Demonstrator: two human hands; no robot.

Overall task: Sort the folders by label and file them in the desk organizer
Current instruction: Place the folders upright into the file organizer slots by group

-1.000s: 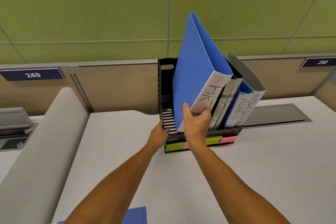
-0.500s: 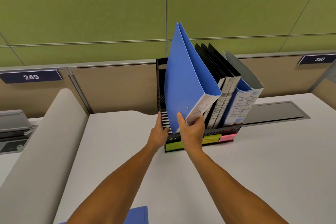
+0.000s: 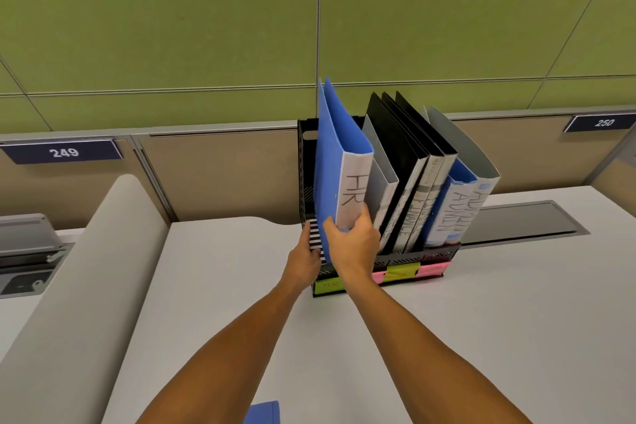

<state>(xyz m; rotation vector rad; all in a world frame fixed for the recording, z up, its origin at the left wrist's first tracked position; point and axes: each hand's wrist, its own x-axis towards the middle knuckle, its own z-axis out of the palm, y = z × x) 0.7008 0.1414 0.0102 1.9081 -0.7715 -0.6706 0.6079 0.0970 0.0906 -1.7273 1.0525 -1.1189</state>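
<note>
HR folder (image 3: 339, 162) lower, btwn hands (image 3: 351, 244)

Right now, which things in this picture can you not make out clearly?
- Pink sticky label, head view: writing too faint to read.
- Grey folder behind the blue HR folder: its spine label is hidden by the right hand.
- Blue item on the desk: cut off by the bottom edge.
- Left hand: fingers hidden against the organizer side.

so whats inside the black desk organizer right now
The black desk organizer holds upright folders: a blue HR folder gripped by the right hand, a grey one, black FINANCE ones, and two ADMIN folders. Their bottoms and the dividers are hidden.
</note>
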